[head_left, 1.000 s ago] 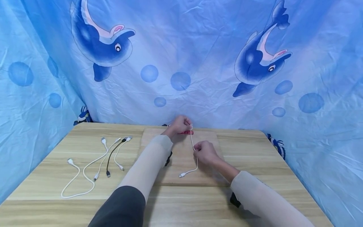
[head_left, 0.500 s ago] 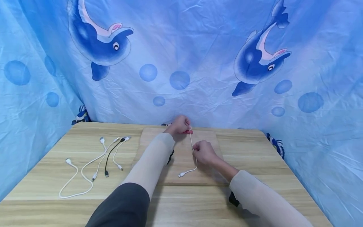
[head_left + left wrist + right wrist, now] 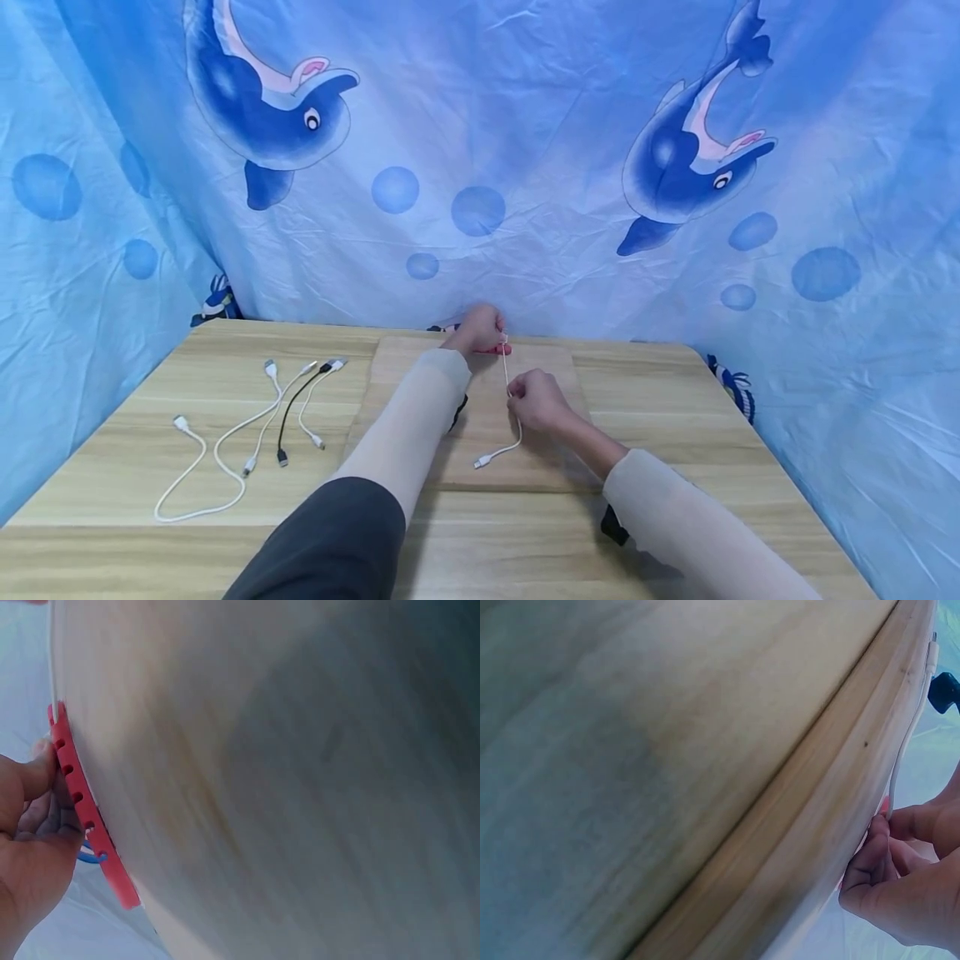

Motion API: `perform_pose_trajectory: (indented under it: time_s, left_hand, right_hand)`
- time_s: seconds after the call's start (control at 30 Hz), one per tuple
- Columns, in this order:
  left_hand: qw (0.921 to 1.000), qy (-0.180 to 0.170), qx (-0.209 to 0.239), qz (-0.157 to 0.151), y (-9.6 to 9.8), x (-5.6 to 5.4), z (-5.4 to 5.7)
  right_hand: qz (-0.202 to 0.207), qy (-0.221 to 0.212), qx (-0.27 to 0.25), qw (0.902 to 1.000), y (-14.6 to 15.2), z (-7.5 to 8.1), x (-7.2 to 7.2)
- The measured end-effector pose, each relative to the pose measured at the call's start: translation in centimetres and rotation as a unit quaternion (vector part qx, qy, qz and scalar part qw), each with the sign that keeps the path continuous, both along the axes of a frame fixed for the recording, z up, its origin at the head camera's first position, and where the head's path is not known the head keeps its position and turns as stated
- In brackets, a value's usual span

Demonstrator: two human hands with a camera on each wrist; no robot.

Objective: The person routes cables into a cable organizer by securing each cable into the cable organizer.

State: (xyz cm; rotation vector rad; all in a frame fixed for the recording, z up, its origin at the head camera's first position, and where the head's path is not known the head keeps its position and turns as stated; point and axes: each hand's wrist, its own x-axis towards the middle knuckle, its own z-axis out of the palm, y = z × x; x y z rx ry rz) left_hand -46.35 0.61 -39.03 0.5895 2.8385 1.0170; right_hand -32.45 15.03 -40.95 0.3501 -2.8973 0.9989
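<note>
A short white USB cable (image 3: 519,435) runs lengthwise over a thin wooden board (image 3: 465,467). At the board's far edge my left hand (image 3: 482,327) pinches the cable's far connector end. A red notched strip (image 3: 495,350), likely a cable holder, lies under that hand; in the left wrist view the strip (image 3: 77,791) shows a row of notches, with the white cord at its endmost one. Closer in, my right hand (image 3: 542,403) pinches the cord about halfway along between thumb and fingers. The near connector rests on the board, pointing left.
Left of the board lie several other cables: a long white one (image 3: 198,515), a black one (image 3: 282,429) and shorter white ones (image 3: 303,417). Blue dolphin-printed cloth (image 3: 480,275) hangs behind the table (image 3: 637,517) and along both sides.
My left hand has lowered the cable's far end slightly onto the right end of the red strip. The right hand keeps its pinch, nearly still.
</note>
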Motion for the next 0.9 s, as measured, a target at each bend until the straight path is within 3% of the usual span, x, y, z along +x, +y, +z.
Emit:
perform_pose_trajectory:
  time_s: [0.23,0.53,0.9]
  left_hand:
    - [0.9993,0.007,-0.036,0.008,0.7,-0.9,-0.5]
    - [0.9989,-0.011,-0.038,0.024,0.5,-0.5,-0.6]
    - [0.9982,-0.011,-0.052,0.028,0.4,-0.1,0.6]
  right_hand:
    - [0.000,0.000,0.007,1.0000,0.3,0.0,-0.3]
    - [-0.020,-0.031,-0.050,0.9981,0.6,-0.4,-0.2]
    - [-0.034,-0.076,-0.100,0.9915,1.3,-0.5,-0.5]
